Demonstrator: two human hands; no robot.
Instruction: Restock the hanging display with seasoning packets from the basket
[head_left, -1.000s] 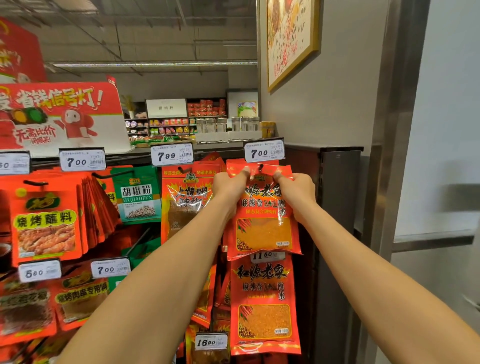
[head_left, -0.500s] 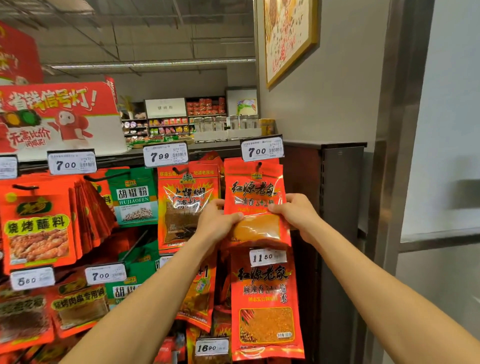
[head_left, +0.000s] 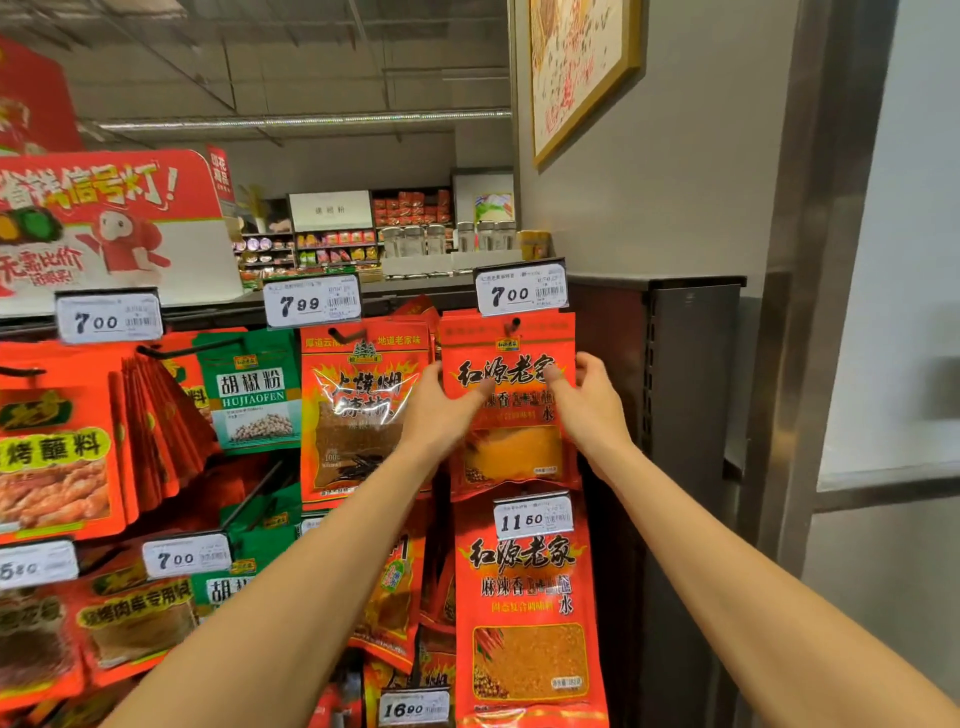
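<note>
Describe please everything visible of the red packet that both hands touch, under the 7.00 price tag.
The red packet is a flat glossy pouch with black characters and a clear window showing orange powder. It hangs upright on a peg through its top hole, under the 7.00 price tag. The left hand and right hand pinch its two side edges, thumbs on the front.

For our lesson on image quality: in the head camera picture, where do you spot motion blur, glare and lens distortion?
Head view: the fingers of both hands are smeared by motion against the red packet; glare streaks the clear window of the neighbouring packet; the wide lens tilts the steel pillar at the right; price tags stay readable.
</note>
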